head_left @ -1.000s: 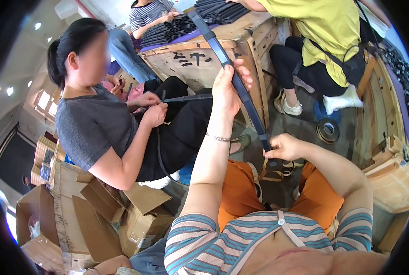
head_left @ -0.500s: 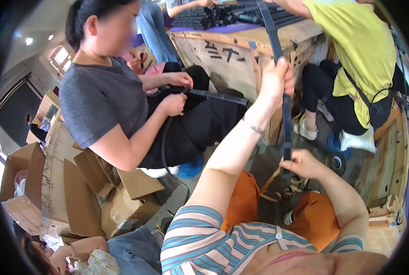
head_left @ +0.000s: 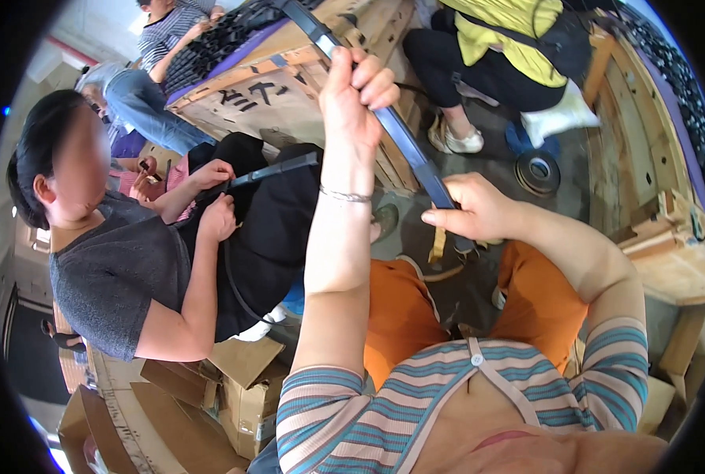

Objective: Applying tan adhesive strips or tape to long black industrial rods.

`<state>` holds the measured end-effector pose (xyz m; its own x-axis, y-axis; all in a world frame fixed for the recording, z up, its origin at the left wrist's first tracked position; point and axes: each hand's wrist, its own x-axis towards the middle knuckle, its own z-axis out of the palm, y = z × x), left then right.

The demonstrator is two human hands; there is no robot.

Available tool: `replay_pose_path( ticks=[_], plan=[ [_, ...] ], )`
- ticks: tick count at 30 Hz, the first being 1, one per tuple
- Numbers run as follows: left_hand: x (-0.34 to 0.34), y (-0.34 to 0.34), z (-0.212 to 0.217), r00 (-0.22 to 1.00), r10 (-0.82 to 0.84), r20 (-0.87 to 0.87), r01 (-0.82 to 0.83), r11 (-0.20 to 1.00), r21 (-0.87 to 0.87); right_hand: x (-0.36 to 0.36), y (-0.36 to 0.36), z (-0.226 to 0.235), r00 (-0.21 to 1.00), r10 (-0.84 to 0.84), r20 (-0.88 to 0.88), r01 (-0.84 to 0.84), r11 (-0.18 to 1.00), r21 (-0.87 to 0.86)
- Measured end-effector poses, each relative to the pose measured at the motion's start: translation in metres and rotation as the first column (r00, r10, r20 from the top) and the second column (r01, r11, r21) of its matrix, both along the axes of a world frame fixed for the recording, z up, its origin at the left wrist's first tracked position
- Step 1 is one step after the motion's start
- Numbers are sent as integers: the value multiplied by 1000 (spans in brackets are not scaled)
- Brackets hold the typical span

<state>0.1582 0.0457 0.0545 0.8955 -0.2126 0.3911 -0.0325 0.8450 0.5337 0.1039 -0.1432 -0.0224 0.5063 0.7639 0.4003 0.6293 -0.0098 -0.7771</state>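
Note:
A long flat black strip point(head_left: 407, 142) slants from the top of the view down to the right in front of me. My left hand point(head_left: 356, 95), raised high, has its fingers wrapped round the upper part. Lower down, my right hand point(head_left: 479, 207) grips the strip near its bottom end, thumb pressed against it. Beneath the right hand hangs a narrow tan tape point(head_left: 437, 243), curling toward the floor between my knees. The strip's far upper end runs out at the top edge.
At left, a person in grey point(head_left: 123, 276) holds a similar dark strip point(head_left: 277, 169). A wooden crate point(head_left: 242, 110) carries piled black pieces. A roll of black tape point(head_left: 537, 173) lies on the floor near someone in yellow point(head_left: 510, 39). Cardboard boxes point(head_left: 246, 395) stand lower left.
The strip has gone from nearly upright to slanted, its top leaning left. Both hands still hold it. My view has shifted, so the surroundings sit further left and turned.

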Motion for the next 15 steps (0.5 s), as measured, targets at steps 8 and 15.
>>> replay_pose_path(
  ticks=[8,15],
  plan=[
    [-2,-6,2,987,-156,40,160,980,-120,-7,-10,7,929,77,-362,-99,994,-41],
    [-8,-12,-10,981,-165,-105,156,983,-95,-10,-12,7,880,103,-463,-74,994,81]
  ],
)
